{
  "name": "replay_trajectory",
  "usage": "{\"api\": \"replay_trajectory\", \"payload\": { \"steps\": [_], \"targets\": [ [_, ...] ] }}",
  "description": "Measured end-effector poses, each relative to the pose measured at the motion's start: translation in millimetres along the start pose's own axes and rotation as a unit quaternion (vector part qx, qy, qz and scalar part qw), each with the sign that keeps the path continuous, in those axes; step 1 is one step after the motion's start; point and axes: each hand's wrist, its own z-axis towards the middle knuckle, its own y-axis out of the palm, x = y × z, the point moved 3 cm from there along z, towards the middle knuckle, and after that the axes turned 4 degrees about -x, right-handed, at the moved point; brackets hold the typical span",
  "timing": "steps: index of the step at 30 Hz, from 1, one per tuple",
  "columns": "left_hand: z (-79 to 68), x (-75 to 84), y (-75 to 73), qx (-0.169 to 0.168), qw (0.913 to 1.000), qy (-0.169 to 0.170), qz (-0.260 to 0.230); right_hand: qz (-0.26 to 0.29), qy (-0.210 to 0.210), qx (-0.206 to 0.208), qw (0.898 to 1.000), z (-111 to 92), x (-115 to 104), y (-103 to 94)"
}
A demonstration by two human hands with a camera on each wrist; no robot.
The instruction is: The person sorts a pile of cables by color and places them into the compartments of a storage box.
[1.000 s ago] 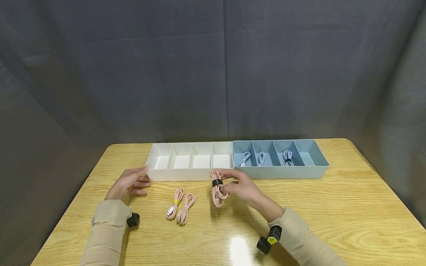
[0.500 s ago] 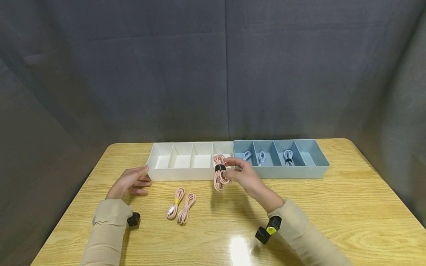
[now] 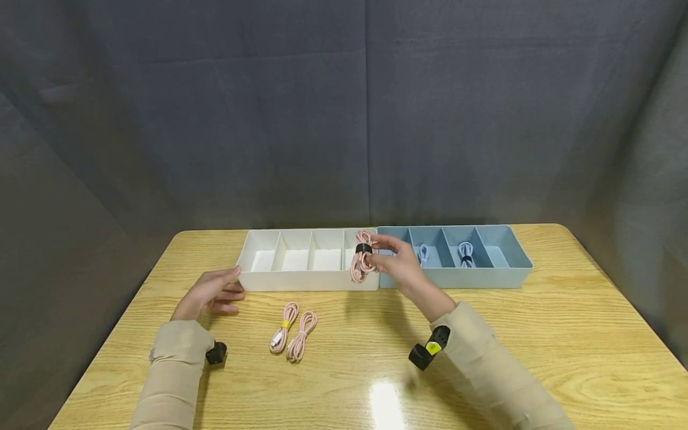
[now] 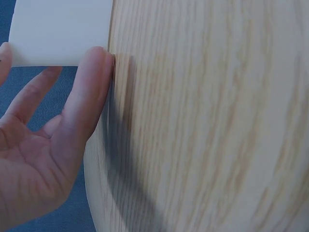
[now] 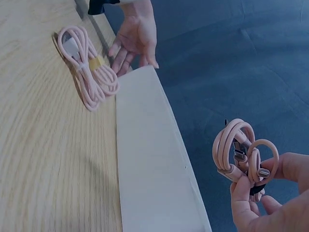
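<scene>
The right hand (image 3: 396, 269) pinches a coiled pink cable (image 3: 362, 263) in its fingers, above the white tray's (image 3: 301, 280) right end near the bench's far edge. The left hand (image 3: 211, 294), fingers relaxed, touches the tray's left corner.

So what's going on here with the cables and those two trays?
A person's right hand holds a coiled pink cable with a black tie over the rightmost compartment of the white tray. The left hand rests open against that tray's left corner. Two more pink cables lie on the table, and the blue tray holds pale cables.
</scene>
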Motion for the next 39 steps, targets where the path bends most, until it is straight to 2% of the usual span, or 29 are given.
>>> {"api": "replay_trajectory", "payload": {
  "steps": [11,18,21,30,39],
  "targets": [
    [0.7,-0.3,-0.3,0.002,1.0000,-0.001,-0.003,0.019,0.028,0.041,0.999,22.2,6.8,-1.6],
    [0.2,0.3,0.5,0.002,1.0000,-0.002,0.000,0.043,0.038,0.023,0.998,28.1,14.2,-1.7],
    [-0.2,0.3,0.3,0.003,1.0000,-0.002,0.001,0.042,0.033,0.018,0.998,27.2,15.9,-1.1],
    [-0.4,-0.7,-0.2,0.006,1.0000,-0.003,0.002,-0.002,0.013,0.004,1.000,15.3,16.2,-0.4],
    [0.2,-0.9,0.3,0.005,1.0000,-0.003,0.002,0.017,0.019,-0.016,1.000,0.5,15.7,0.4]
  ]
}}
